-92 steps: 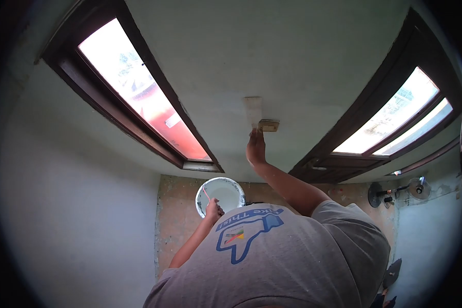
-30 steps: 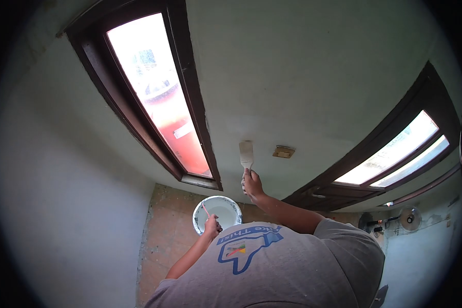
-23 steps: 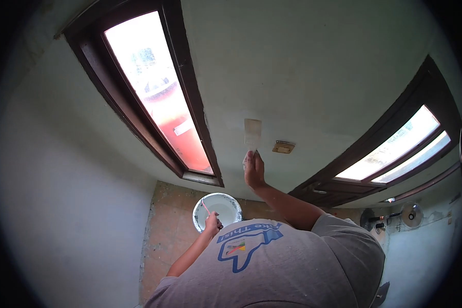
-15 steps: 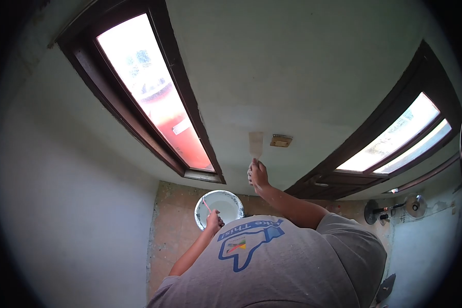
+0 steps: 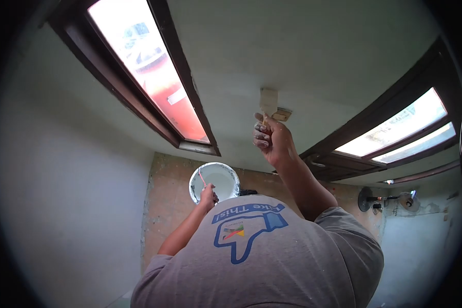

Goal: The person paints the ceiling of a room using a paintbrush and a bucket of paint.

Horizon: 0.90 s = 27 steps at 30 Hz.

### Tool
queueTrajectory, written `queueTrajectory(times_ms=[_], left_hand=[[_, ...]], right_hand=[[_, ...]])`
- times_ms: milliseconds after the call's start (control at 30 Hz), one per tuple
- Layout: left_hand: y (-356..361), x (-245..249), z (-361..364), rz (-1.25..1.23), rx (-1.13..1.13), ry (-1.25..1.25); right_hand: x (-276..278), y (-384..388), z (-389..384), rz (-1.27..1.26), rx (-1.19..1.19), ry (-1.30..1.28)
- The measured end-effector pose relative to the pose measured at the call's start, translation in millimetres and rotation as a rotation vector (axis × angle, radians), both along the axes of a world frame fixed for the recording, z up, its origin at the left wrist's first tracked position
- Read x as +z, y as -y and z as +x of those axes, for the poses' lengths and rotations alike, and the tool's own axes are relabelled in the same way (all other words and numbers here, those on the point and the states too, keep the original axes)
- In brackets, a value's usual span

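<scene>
In the head view my right hand [image 5: 273,138], spotted with white paint, is raised in front of the pale wall. Its fingers wrap the handle of a wide paintbrush [image 5: 268,97] whose pale bristles point up. The brush overlaps the left side of a yellowish switch plate [image 5: 283,114] on the wall. Lower down, my left hand [image 5: 209,195] is closed on the pinkish handle [image 5: 202,177] of a white bucket [image 5: 192,190]. Dark smears mark the bucket's rim, and its inside looks white. My forearm and shirt hide part of its near side.
A tall dark-framed window [image 5: 190,87] stands left of the brush. To the right is a dark wooden door [image 5: 339,149] with glass panes. A fan [image 5: 365,199] is at the far right. Below the wall runs a worn, orange-brown floor [image 5: 172,179].
My right hand has risen with the paintbrush, which now overlaps the switch plate instead of standing left of it. The view has shifted a little; my left hand still holds the bucket.
</scene>
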<state>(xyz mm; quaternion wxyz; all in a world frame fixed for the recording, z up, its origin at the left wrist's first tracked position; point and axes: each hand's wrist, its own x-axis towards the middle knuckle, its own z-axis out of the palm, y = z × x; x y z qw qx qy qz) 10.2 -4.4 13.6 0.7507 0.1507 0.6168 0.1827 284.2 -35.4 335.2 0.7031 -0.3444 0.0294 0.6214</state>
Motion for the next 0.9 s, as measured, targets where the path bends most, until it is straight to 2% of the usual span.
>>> queueTrajectory(times_ms=[67,100,167,200,233,300,333,367,433,467,533,567,633,667,733,767,833,867,900], left_hand=[[-7.4,6.3,0.3,0.039,-0.044,0.048],[5.3,-0.4,-2.6,0.046,-0.031,0.095],[8.4,0.4,-2.8,0.093,-0.042,0.083],[10.0,3.4,-3.2,0.115,-0.048,0.067],[13.2,5.3,-2.9,0.14,-0.053,0.05],[20.2,1.5,-4.0,0.157,-0.036,0.035],[21.5,1.8,-6.3,0.203,-0.071,0.02],[22.8,5.5,-8.3,0.193,-0.046,0.015],[26.9,13.7,-10.6,0.227,-0.088,0.007],[30.2,12.0,-15.4,0.241,-0.097,0.056],[37.4,12.3,-18.0,0.246,-0.089,0.087],[40.3,14.5,-20.1,0.267,-0.089,0.119],[50.4,19.2,-21.4,0.281,-0.094,0.105],[55.3,18.5,-21.7,0.351,-0.112,0.084],[65.7,11.4,-24.7,0.431,-0.126,0.075],[70.8,6.6,-24.9,0.409,-0.116,0.069],[80.8,-1.3,-21.6,0.501,-0.074,0.019],[86.2,-2.5,-21.4,0.493,-0.057,0.009],[90.4,-10.0,-20.7,0.479,-0.044,0.004]], right_hand=[[9.4,10.0,-6.8,0.115,-0.01,0.174],[-1.3,8.3,-10.9,0.059,0.078,0.184],[-14.7,10.1,-10.5,0.071,0.137,0.559],[-22.5,11.7,-6.6,0.006,0.291,0.644],[-33.0,11.8,-1.7,-0.008,0.344,0.641],[-64.0,7.1,6.3,-0.215,0.701,0.753],[-87.0,4.8,5.7,-0.244,0.808,0.88],[-111.5,0.4,2.6,-0.24,0.837,0.878],[-162.2,-4.9,-0.4,-0.38,1.138,1.221],[-187.5,-7.1,-2.7,-0.383,1.157,1.214],[-234.7,-14.0,-14.1,-0.319,1.441,1.44],[-252.8,-17.5,-23.5,-0.319,1.459,1.428],[-282.7,-20.4,-48.6,-0.213,1.479,1.663],[-295.5,-21.1,-60.4,-0.215,1.502,1.643],[-317.9,-20.2,-80.7,-0.04,1.466,1.88],[-328.3,-19.3,-87.8,-0.037,1.492,1.862],[-343.5,-16.8,-99.2,0.001,1.619,1.94],[-347.3,-15.5,-101.4,0.032,1.743,1.978],[-358.1,-12.8,-103.0,0.043,1.765,1.969]])
